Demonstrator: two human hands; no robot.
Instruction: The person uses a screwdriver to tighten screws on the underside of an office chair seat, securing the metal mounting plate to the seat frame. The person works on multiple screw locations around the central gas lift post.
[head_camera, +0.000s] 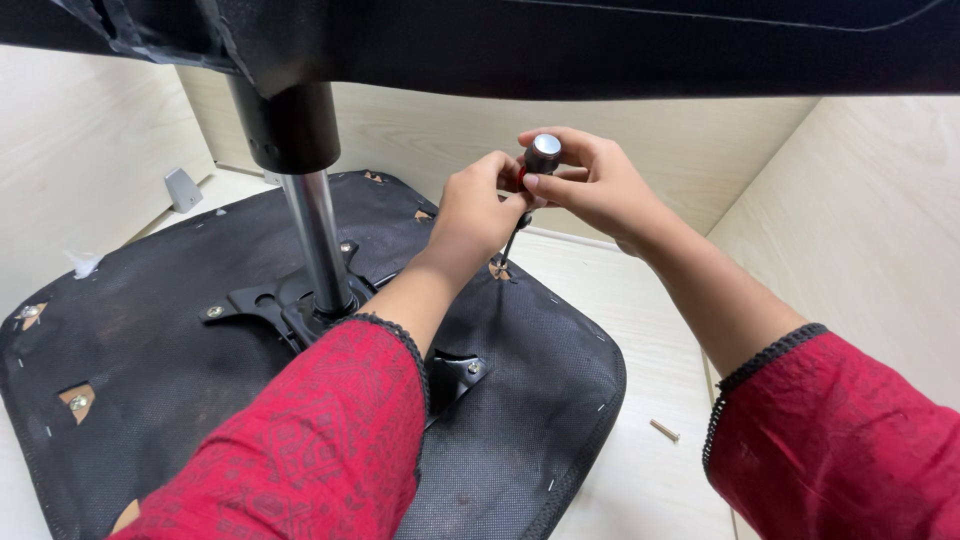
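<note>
Both hands (530, 195) grip 1 upright screwdriver (541, 156) — over seat underside (150, 330).

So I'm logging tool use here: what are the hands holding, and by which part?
Both hands hold a screwdriver: the right hand pinches its silver-capped handle top, the left hand grips the handle just below.

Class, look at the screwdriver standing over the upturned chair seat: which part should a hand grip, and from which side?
Grip the screwdriver by its thick handle at the top, coming from above. It stands nearly upright, tip down on the seat underside, and its thin shaft offers little hold.
</note>
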